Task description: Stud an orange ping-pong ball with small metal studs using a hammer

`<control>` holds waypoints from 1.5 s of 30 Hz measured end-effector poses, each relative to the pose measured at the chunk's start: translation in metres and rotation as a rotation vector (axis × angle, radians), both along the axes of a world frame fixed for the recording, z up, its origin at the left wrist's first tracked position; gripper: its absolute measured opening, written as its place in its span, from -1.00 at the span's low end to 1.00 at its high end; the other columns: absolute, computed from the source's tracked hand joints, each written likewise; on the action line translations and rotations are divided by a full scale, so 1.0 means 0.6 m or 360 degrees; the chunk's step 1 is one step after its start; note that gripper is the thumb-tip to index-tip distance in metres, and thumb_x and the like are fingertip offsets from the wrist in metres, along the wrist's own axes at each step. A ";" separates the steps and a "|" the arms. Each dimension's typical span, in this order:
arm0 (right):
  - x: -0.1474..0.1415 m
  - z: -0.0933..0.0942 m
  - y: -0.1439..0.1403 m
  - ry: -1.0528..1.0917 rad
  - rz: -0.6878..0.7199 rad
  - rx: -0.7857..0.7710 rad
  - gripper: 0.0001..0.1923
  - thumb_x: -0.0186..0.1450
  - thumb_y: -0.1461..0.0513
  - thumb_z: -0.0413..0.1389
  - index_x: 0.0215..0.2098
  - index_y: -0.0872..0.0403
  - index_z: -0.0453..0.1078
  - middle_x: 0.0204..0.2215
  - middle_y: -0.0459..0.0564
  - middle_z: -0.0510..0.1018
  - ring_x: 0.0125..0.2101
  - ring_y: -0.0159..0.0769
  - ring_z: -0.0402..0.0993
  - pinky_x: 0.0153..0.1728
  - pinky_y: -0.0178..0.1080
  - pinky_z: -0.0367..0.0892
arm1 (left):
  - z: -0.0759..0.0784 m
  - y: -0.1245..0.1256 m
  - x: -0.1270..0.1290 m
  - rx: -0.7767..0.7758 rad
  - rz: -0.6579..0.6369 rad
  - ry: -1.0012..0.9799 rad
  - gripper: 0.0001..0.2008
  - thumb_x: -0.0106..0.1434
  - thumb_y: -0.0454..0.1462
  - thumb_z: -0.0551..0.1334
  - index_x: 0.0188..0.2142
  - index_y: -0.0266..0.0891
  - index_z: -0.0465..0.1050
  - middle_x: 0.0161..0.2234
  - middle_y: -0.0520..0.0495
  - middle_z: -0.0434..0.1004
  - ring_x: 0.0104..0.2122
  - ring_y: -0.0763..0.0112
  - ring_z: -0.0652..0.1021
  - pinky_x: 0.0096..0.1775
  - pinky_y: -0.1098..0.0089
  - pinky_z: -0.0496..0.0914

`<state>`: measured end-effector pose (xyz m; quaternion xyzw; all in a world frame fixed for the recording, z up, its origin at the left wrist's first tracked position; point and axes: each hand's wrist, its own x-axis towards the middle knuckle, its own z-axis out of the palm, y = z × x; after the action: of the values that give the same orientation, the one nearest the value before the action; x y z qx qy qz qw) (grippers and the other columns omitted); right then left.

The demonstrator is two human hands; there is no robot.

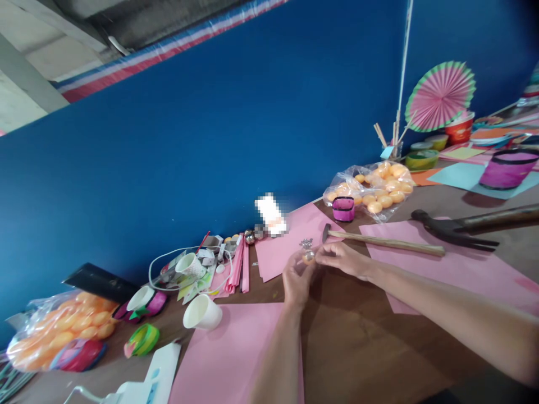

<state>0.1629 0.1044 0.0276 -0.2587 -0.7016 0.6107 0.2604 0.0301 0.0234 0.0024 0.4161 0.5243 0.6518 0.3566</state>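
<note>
We see the small hammer (385, 242) lying on the worktop (353, 336) just behind our hands, the bag of balls (373, 189) behind it, a paper cup (202, 312) to the left.

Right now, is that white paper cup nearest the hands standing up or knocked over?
Knocked over. The white paper cup lies on its side on the table, at the edge of a pink paper sheet.
</note>
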 end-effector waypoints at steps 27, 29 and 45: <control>-0.007 0.003 -0.006 0.0123 -0.0179 -0.0173 -0.65 -0.05 0.08 0.25 -0.44 0.13 0.30 -0.47 -0.09 0.47 -0.36 -0.31 0.38 -0.25 -0.20 0.25 | 0.003 -0.003 0.004 0.0034 0.0031 0.0107 -0.69 0.01 -0.33 0.28 -0.18 -0.28 0.42 -0.19 -0.15 0.51 -0.19 0.27 0.52 -0.13 0.29 0.38; -0.008 0.001 -0.005 0.0120 -0.0169 -0.0179 -0.66 -0.04 0.08 0.24 -0.43 0.13 0.31 -0.45 -0.07 0.47 -0.35 -0.30 0.39 -0.25 -0.20 0.25 | 0.003 -0.003 0.004 0.0007 0.0040 0.0113 -0.68 0.01 -0.32 0.28 -0.18 -0.28 0.42 -0.20 -0.16 0.51 -0.19 0.25 0.52 -0.14 0.29 0.38; -0.011 -0.009 0.002 0.0243 -0.0086 -0.0159 -0.69 0.03 0.11 0.21 -0.34 0.13 0.33 -0.38 -0.02 0.50 -0.28 -0.26 0.42 -0.19 -0.19 0.28 | -0.008 0.000 -0.002 0.0033 -0.0065 -0.0113 -0.59 0.02 -0.31 0.30 -0.09 -0.27 0.37 -0.16 -0.16 0.51 -0.18 0.30 0.52 -0.09 0.27 0.37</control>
<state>0.1561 0.1056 0.0222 -0.2429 -0.6412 0.6557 0.3162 0.0287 0.0235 -0.0021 0.4070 0.4958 0.6642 0.3839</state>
